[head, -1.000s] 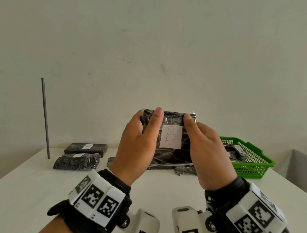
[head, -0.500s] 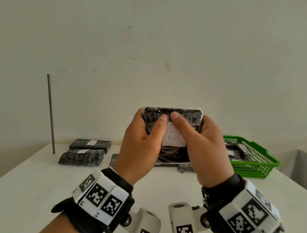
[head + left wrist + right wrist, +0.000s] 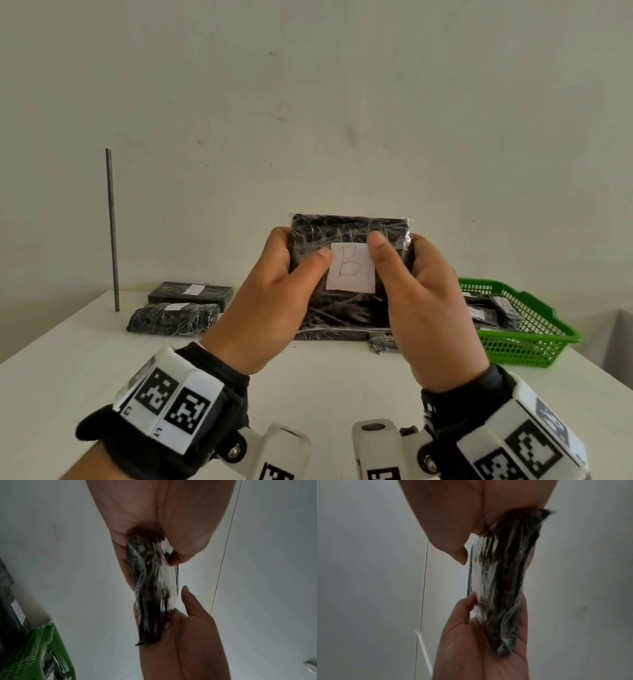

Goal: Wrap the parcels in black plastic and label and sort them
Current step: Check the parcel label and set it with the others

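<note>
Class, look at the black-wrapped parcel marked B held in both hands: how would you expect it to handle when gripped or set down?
The parcel probably stays fairly stiff: it keeps a flat slab shape between the left hand and right hand. Its glossy, wrinkled film looks slippery. Being flat, it seems unlikely to roll.

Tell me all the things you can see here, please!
Held parcel: one, black, shiny wrap, held up over the table between both hands.
Label: one, white, letter B, stuck on the held parcel.
Parcels on the table: two, black with white labels, far left.
Basket: one, green, far right, with labelled black parcels inside.
Rod: one, grey, upright, far left.
Table: one, white.
Wrist bands: two, black with chequered white tags.
Left hand: grips the parcel's left side.
Right hand: grips its right side.
</note>
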A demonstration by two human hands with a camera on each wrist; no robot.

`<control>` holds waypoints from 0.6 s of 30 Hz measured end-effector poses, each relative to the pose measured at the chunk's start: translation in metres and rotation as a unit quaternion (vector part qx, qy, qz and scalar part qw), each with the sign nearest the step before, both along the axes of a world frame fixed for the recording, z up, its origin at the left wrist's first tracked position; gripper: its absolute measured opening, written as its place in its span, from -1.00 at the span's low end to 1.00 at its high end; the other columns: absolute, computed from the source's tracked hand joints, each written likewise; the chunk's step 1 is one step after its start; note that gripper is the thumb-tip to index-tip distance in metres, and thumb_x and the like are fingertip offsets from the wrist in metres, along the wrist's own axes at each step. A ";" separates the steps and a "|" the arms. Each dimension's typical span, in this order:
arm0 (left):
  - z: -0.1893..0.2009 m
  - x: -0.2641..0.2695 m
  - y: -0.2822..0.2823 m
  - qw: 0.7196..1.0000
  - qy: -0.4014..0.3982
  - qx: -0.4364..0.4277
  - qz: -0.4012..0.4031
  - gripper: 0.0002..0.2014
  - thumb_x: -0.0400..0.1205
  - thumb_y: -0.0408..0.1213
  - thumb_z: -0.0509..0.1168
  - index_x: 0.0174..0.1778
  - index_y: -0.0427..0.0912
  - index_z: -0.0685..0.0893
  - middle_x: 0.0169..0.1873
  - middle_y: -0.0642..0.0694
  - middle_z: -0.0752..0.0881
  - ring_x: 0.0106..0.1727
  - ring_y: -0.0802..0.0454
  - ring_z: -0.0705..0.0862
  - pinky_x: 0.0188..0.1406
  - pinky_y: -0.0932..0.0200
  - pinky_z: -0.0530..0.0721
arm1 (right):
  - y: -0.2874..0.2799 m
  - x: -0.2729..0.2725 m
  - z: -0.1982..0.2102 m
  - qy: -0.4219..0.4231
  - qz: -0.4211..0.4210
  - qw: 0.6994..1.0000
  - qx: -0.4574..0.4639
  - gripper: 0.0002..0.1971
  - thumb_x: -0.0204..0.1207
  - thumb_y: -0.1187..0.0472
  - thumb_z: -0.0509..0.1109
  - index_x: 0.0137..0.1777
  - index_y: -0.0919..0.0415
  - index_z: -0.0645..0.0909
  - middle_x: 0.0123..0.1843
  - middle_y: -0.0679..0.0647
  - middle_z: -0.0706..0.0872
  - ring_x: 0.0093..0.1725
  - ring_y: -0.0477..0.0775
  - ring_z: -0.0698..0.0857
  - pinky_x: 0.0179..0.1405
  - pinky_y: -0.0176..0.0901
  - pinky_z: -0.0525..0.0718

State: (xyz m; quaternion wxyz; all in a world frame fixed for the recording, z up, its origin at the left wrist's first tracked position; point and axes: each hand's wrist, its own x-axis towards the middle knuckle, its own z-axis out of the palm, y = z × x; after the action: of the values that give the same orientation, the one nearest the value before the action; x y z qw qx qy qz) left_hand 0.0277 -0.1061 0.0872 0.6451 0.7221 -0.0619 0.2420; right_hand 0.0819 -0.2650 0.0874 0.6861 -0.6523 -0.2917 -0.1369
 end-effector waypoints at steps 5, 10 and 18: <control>-0.004 -0.004 -0.009 0.995 -0.085 -0.011 0.050 -0.68 0.74 0.02 0.28 0.35 -0.02 0.66 0.17 0.04 0.86 0.25 0.06 0.82 0.36 -0.14 0.73 | -0.008 -0.005 0.001 -0.005 0.006 0.999 0.054 -0.75 0.78 0.11 0.36 0.11 0.26 0.78 -0.03 0.38 0.85 0.02 0.56 0.79 0.06 0.51 0.81; -0.008 -0.007 -0.019 0.989 -0.112 0.040 0.090 -0.70 0.79 0.04 0.16 0.26 -0.04 0.64 0.01 0.03 0.83 0.08 0.08 0.81 0.09 0.07 0.78 | -0.010 -0.005 -0.001 -0.017 0.046 0.998 0.032 -0.73 0.87 0.23 0.20 0.22 0.26 0.75 0.06 0.15 0.91 0.10 0.16 0.89 0.10 0.08 0.85; -0.001 -0.012 -0.014 0.992 -0.109 0.055 0.043 -0.70 0.79 -0.08 0.24 0.41 -0.06 0.60 0.17 0.10 0.83 0.24 0.19 0.79 0.24 0.13 0.78 | -0.006 -0.008 -0.005 -0.044 0.076 0.993 0.077 -0.81 0.80 0.27 0.34 0.29 0.27 0.73 0.14 0.18 0.89 0.18 0.19 0.88 0.23 0.21 0.83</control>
State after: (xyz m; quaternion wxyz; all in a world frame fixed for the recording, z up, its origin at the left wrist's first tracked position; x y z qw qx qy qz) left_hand 0.0154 -0.1197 0.0860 0.5830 0.7275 -0.1138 0.3434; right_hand 0.0736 -0.2713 0.0828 0.7294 -0.5666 -0.3590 -0.1345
